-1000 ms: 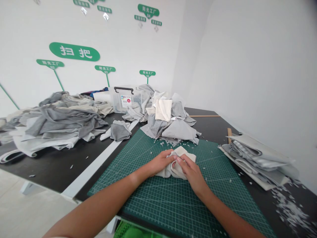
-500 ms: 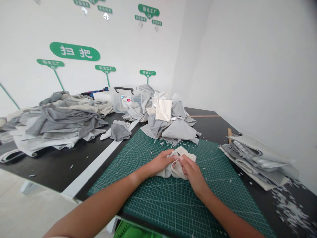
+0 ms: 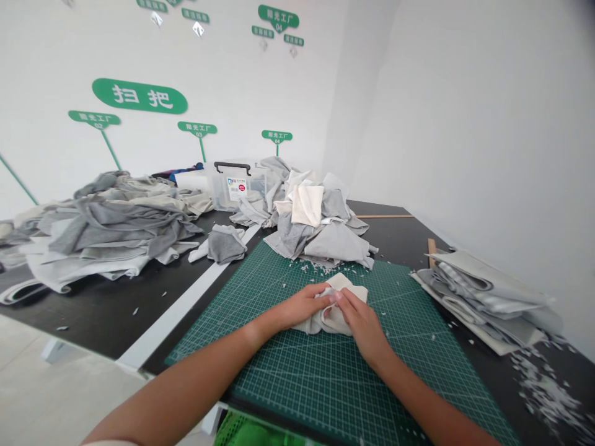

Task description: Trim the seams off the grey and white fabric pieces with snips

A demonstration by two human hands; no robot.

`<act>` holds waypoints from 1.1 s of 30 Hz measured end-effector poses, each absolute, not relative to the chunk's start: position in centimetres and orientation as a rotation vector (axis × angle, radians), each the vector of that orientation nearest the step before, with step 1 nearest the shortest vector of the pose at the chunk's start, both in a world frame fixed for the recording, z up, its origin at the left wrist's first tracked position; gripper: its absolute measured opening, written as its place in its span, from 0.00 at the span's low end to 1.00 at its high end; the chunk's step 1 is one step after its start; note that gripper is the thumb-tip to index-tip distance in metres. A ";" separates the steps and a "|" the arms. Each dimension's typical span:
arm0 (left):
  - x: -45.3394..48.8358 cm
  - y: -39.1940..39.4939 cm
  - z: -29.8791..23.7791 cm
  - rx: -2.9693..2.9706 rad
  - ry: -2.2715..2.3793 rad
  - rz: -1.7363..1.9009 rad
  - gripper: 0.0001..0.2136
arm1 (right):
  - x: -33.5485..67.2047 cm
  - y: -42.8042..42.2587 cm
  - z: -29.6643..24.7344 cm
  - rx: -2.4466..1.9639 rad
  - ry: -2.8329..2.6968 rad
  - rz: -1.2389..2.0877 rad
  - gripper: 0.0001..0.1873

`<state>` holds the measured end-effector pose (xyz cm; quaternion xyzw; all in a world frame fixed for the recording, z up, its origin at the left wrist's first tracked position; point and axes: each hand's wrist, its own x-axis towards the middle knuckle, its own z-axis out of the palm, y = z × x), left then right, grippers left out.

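Observation:
A small bunched piece of cream and light grey cloth lies on the green cutting mat. My left hand pinches its left side with the fingers closed on the fabric. Facing it from the right, my right hand has its fingertips pressed together on the same piece. The fingertips of both hands meet at the middle of the cloth. Much of the cloth is hidden under my hands.
A heap of grey and cream cloth pieces sits just beyond the mat. A larger pile of grey fabric covers the black table's left. Folded grey pieces are stacked at right, with white scraps nearby. A clear plastic box stands at the back.
My hands have stayed on the cloth. The fingers have shifted slightly and pressed the piece a little flatter against the mat.

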<state>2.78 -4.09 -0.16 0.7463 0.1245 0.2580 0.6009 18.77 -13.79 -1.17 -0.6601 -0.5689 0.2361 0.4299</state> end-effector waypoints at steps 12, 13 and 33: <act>2.9 -3.8 -0.6 1.700 0.289 0.573 0.14 | 18.8 -14.2 -1.0 -1.601 -1.418 0.575 0.23; 2.9 -3.8 -0.6 1.697 0.289 0.575 0.14 | 18.8 -14.2 -1.1 -1.608 -1.422 0.571 0.23; 3.0 -3.9 -0.8 1.522 0.315 0.571 0.16 | 18.9 -14.1 -0.5 -1.576 -1.328 0.682 0.25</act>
